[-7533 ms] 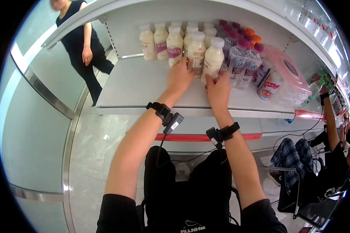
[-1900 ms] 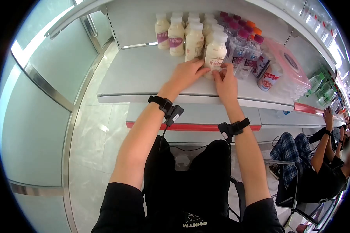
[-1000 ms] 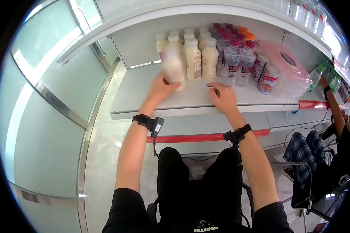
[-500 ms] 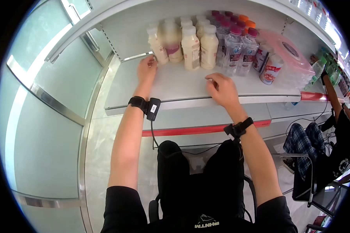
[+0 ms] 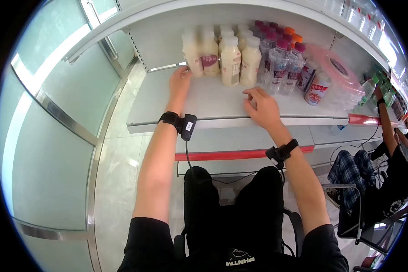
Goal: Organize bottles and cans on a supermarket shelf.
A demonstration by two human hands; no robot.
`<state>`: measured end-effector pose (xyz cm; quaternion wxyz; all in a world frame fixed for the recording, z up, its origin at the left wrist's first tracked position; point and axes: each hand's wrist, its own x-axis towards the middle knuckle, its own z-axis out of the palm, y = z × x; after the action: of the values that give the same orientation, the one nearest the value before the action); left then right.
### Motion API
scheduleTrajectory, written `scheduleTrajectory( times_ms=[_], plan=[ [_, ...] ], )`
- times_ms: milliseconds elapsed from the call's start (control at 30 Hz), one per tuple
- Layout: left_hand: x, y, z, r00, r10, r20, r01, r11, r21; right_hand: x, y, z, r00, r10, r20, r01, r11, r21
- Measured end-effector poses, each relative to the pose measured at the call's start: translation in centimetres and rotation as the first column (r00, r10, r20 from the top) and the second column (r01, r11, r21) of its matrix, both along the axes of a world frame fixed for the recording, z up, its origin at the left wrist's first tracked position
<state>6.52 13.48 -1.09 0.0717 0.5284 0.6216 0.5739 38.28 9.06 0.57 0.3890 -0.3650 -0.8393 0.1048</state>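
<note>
My left hand [image 5: 180,81] is at the left end of the white shelf [image 5: 154,99], its fingertips against the lower side of the leftmost cream-coloured bottle [image 5: 192,56]; whether they grip it is hidden. Beside that bottle stands another with a purple label [image 5: 210,56]. Two cream bottles, one [image 5: 230,63] left of the other [image 5: 250,63], stand at the front with more behind them. Near the shelf's front edge, below these, my right hand [image 5: 262,107] has curled but parted fingers and holds nothing.
Clear bottles with dark pink caps [image 5: 277,65], a can [image 5: 317,90] and a pink-lidded clear container [image 5: 335,68] stand to the right. A lower shelf with a red strip [image 5: 240,155] runs below. Another person [image 5: 394,177] sits at the far right. Glass doors [image 5: 50,136] are on the left.
The view has shifted, so the shelf appears farther right and lower. My left hand is still beside the leftmost bottle, which now looks more upright. My right hand has barely changed.
</note>
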Motion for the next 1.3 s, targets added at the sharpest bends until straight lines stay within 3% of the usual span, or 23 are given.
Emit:
scheduleTrajectory(
  times_ms=[133,233,300,333,400,433,500,533,600,733,800,833,900,1033,1100,1133,1200,1233,1300],
  plan=[
    [-0.1,0.1,-0.4,1.000,-0.024,-0.009,0.024,0.998,0.061,-2.8,0.6,1.0,1.000,-0.018,0.018,0.018,1.000,0.002],
    [0.5,0.1,-0.1,1.000,-0.013,0.023,0.010,0.994,0.106,-5.7,2.1,1.7,0.987,-0.131,-0.091,0.134,0.991,0.022],
    [0.9,-0.2,0.0,0.991,0.111,-0.073,-0.091,0.967,0.240,-6.9,2.7,1.9,0.968,-0.225,-0.108,0.227,0.974,0.004],
    [0.9,-0.3,0.1,0.990,0.118,-0.073,-0.097,0.965,0.244,-7.2,2.9,1.7,0.970,-0.219,-0.109,0.221,0.975,0.009],
    [0.8,-0.6,0.2,0.904,0.340,-0.259,-0.210,0.881,0.424,-7.6,3.6,1.0,0.978,-0.194,-0.076,0.181,0.972,-0.152],
    [1.5,-1.6,1.3,0.902,0.346,-0.258,-0.216,0.879,0.425,-7.5,3.9,1.0,0.979,-0.188,-0.074,0.176,0.973,-0.152],
    [2.9,-3.4,2.7,0.981,-0.051,-0.187,0.083,0.982,0.170,-6.9,3.7,1.0,0.997,-0.066,-0.031,0.060,0.984,-0.165],
    [3.2,-3.5,2.5,0.981,-0.056,-0.187,0.087,0.982,0.165,-6.8,3.3,1.2,0.997,-0.070,-0.030,0.064,0.983,-0.171],
    [4.2,-3.4,2.6,0.923,0.000,-0.384,0.112,0.956,0.271,-6.4,2.7,1.8,0.990,0.137,0.042,-0.125,0.969,-0.214],
    [4.3,-3.3,2.6,0.976,-0.026,-0.216,0.071,0.977,0.202,-6.8,2.3,2.2,0.963,0.270,-0.011,-0.266,0.939,-0.217],
    [4.0,-3.1,2.9,0.970,0.015,-0.241,0.005,0.997,0.080,-6.5,1.8,3.4,0.994,0.048,0.098,-0.009,0.931,-0.365],
    [4.0,-3.1,3.0,0.970,0.018,-0.244,0.003,0.996,0.084,-6.6,2.2,2.7,0.994,0.050,0.096,-0.012,0.933,-0.361],
    [4.0,-3.0,2.7,0.975,0.030,-0.221,-0.007,0.994,0.105,-6.7,2.6,1.2,0.949,-0.106,-0.297,0.147,0.982,0.120],
    [2.9,-2.2,2.1,0.990,-0.039,-0.138,0.046,0.998,0.048,-6.4,2.3,1.1,0.856,-0.184,-0.483,0.222,0.975,0.022],
    [2.9,-2.0,1.9,0.983,-0.162,0.087,0.138,0.963,0.232,-6.4,3.0,0.8,0.860,-0.253,-0.443,0.289,0.957,0.015],
    [2.9,-2.0,1.9,0.983,-0.162,0.087,0.138,0.963,0.232,-6.4,3.0,0.8,0.860,-0.253,-0.443,0.289,0.957,0.015],
    [3.4,-2.3,2.2,0.999,0.000,-0.042,0.013,0.950,0.313,-6.2,3.0,1.0,0.850,-0.284,-0.444,0.262,0.959,-0.111],
    [3.6,-2.6,2.5,0.999,0.000,-0.042,0.013,0.950,0.313,-6.3,3.3,0.7,0.850,-0.284,-0.444,0.262,0.959,-0.111],
    [4.0,-3.0,2.7,0.969,0.161,-0.188,-0.119,0.969,0.217,-6.5,4.4,-0.1,0.813,-0.317,-0.487,0.368,0.930,0.008]
  ],
)
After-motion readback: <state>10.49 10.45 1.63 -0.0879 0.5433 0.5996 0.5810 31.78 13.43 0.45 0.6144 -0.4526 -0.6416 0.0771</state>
